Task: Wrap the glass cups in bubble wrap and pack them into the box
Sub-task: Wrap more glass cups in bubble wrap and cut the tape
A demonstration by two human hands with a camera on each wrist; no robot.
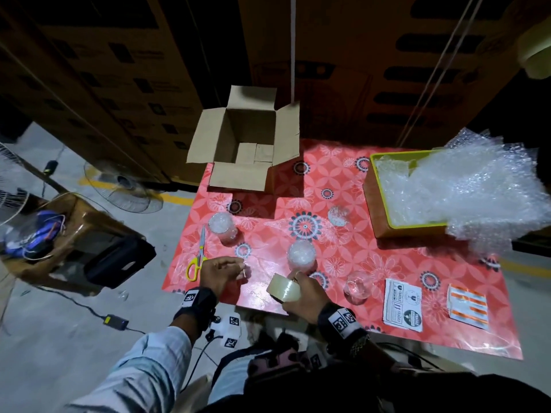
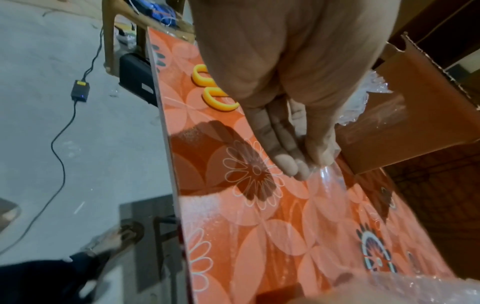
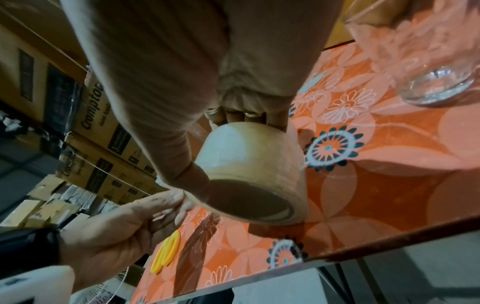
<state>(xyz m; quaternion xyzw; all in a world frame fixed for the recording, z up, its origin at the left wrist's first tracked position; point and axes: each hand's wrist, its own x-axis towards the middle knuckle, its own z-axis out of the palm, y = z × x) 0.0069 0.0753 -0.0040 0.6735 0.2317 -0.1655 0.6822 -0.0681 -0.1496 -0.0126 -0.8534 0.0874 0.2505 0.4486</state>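
My right hand (image 1: pixel 301 286) grips a roll of clear tape (image 1: pixel 283 289) just above the table's near edge; in the right wrist view the hand (image 3: pixel 221 144) curls round the roll (image 3: pixel 254 170). My left hand (image 1: pixel 238 271) is a short way left of the roll, its fingertips (image 2: pixel 291 164) pinching the pulled-out tape end (image 2: pixel 327 174). Three bubble-wrapped cups (image 1: pixel 222 228) (image 1: pixel 301 256) (image 1: pixel 338 216) stand on the red floral cloth. One bare glass cup (image 1: pixel 356 289) (image 3: pixel 436 72) stands right of the roll. The open cardboard box (image 1: pixel 244 144) (image 2: pixel 405 115) sits at the far edge.
Yellow-handled scissors (image 1: pixel 198 254) (image 2: pixel 210 90) lie left of my left hand. A yellow tray (image 1: pixel 378 204) at the back right overflows with bubble wrap (image 1: pixel 465 192). Fragile labels (image 1: pixel 402 305) and an orange-striped sheet (image 1: pixel 468 304) lie front right. Stacked cartons stand behind; fans and cables are on the floor, left.
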